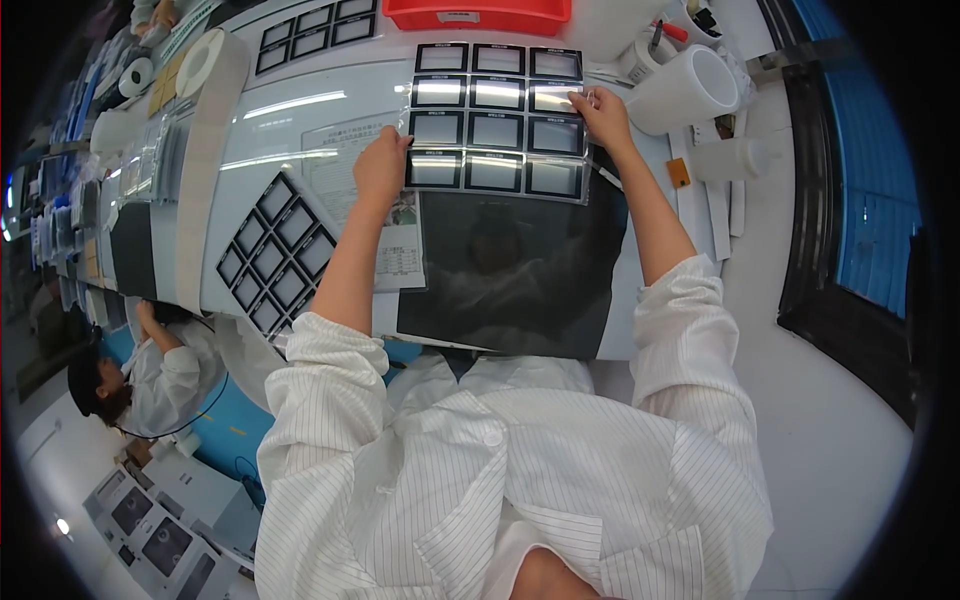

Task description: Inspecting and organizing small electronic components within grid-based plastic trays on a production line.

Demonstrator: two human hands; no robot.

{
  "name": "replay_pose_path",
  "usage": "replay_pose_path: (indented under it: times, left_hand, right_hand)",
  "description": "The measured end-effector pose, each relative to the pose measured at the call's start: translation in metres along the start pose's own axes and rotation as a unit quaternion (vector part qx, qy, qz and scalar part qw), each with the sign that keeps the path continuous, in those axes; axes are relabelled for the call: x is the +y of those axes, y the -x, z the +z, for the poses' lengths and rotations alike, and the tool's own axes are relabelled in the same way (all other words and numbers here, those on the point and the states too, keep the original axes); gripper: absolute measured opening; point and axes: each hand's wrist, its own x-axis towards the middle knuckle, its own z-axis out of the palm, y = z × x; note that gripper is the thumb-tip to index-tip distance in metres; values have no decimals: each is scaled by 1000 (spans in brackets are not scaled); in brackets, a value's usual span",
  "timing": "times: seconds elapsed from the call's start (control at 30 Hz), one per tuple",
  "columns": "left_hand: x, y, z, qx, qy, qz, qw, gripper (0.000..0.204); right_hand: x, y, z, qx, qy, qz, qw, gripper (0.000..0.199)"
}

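Two bare hands are yours here, each closed on one side of the same clear sheet of black-framed windows (496,130). Your left hand (380,168) grips its left edge, beside the third row from the top; your right hand (606,115) pinches its right edge higher up, near the second row. The sheet, three windows across and four down, spans the gap between your hands, over the far part of a dark, glossy mat (508,290); you cannot tell from this angle whether its underside touches the mat. Beneath your left forearm lies a printed paper (403,255), and just left of that arm a second framed sheet (277,255) rests slantwise on the table (330,115). Farther off, a third framed sheet (311,40) lies near the far edge, left of a red tray (415,20). Beyond your right hand sit a white cylindrical container (665,100), tilted in view, a translucent bottle (725,160) and a small orange square (679,172). Well to your left, a pale strip (193,220) runs across the table, and past it sits a co-worker (175,390) in white.
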Motion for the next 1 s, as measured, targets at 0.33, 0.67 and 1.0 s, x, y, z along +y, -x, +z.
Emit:
replay_pose_path:
  times: [0.33, 0.67, 1.0]
  left_hand:
    - [0, 4, 11, 44, -21, 11, 999, 31]
    - [8, 4, 10, 53, -9, 13, 998, 29]
    - [22, 39, 2, 79, 88, -26, 993, 27]
  right_hand:
    - [-14, 12, -17, 2, 135, 28, 990, 36]
    - [2, 30, -28, -25, 37, 76, 996, 38]
    - [6, 128, -64, -35, 436, -95, 894, 19]
